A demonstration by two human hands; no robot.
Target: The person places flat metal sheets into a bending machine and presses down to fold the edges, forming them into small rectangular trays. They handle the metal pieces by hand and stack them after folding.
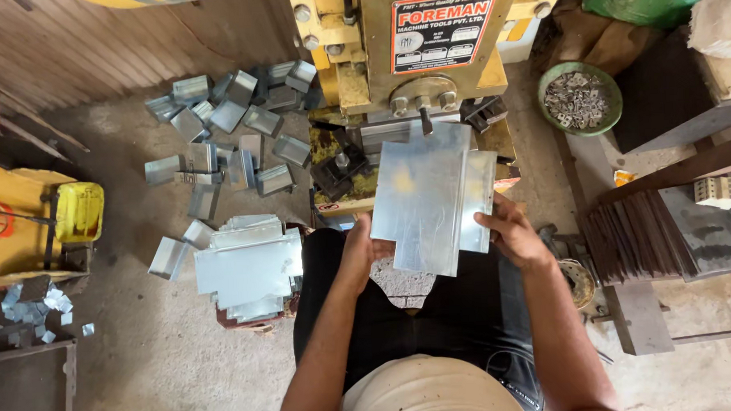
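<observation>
- In front of you stands a yellow press machine (412, 43) with a red and white plate on its face; its dark lower tooling (341, 172) sits just beyond the far edge of the sheet you hold.
- To your left on the floor (133, 339), a stack of flat cut sheets (249, 268) rests close by your left knee.
- Farther left and ahead, a loose heap of bent metal pieces (222, 129) is scattered toward the wooden wall.
- A yellow container (79, 211) sits at the far left, with small metal offcuts (33, 306) below it.
- To your right, a green bowl (547, 81) holds small metal parts, and dark flat plates (630, 235) lean in a row beside a wooden bench.
- The metal sheet (419, 199) you hold is shiny, with a notched outline; a narrower flap juts out on its right side. Its long axis runs away from you toward the press, tilted slightly to the right.
- The sheet hangs above your lap, between your body and the press, its far edge reaching the machine's tooling.
- Your left hand (359, 247) is closed around the sheet's lower left edge, thumb on top.
- Your right hand (510, 230) grips the lower right edge at the flap, fingers curled onto it.
</observation>
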